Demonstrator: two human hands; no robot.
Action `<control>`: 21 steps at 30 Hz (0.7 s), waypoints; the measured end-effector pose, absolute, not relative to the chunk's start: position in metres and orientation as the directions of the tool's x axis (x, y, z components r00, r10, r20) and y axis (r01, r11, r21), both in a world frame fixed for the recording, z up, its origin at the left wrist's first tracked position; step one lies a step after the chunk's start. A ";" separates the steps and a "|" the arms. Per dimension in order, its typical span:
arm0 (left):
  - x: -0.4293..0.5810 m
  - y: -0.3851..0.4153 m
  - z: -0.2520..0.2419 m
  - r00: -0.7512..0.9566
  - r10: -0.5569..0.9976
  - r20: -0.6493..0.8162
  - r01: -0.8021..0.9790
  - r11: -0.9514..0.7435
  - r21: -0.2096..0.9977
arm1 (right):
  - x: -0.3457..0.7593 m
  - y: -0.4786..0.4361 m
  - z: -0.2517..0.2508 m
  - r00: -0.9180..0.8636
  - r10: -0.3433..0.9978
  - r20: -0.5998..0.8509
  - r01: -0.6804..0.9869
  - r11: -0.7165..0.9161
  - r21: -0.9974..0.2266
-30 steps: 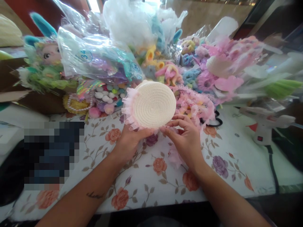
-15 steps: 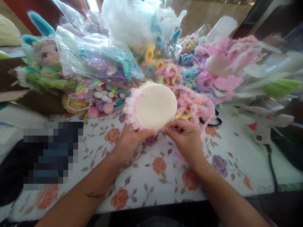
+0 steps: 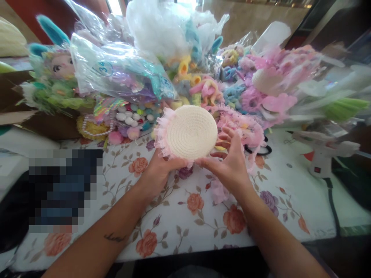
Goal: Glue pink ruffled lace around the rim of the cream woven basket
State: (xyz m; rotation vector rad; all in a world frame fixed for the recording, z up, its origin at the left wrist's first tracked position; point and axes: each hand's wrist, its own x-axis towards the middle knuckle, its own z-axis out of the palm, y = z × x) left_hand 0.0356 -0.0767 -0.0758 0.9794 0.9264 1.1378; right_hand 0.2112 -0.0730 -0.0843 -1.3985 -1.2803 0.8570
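A small round straw hat (image 3: 193, 132) is held up over the tablecloth, its spiral weave facing me. Gathered pink lace trim (image 3: 162, 133) runs along its left and lower edge. My left hand (image 3: 158, 173) grips the hat at the lower left, thumb in front and the other fingers hidden behind. At the lower right rim, my right hand (image 3: 230, 168) has its fingers spread apart, and its thumb tip touches the lace at the bottom edge. Behind the right hand lies a heap of pink lace ribbon (image 3: 246, 125).
A glue gun (image 3: 320, 148) stands on the right with its cord trailing down. Plush dolls, a clear bag (image 3: 116, 73) marked 34, pompoms (image 3: 133, 133) and white stuffing (image 3: 158, 29) crowd the back. A cardboard box (image 3: 43, 123) is at left, on the floral tablecloth (image 3: 185, 227).
The fingers of my right hand have opened out from a pinch at the hat's lower right edge. The left hand keeps its hold, and the hat has barely shifted.
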 end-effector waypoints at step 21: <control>0.033 -0.077 -0.079 0.262 0.921 -0.290 -0.276 0.359 0.892 | 0.214 -0.064 -0.101 -0.226 0.969 -0.096 -0.165 -0.135 -0.977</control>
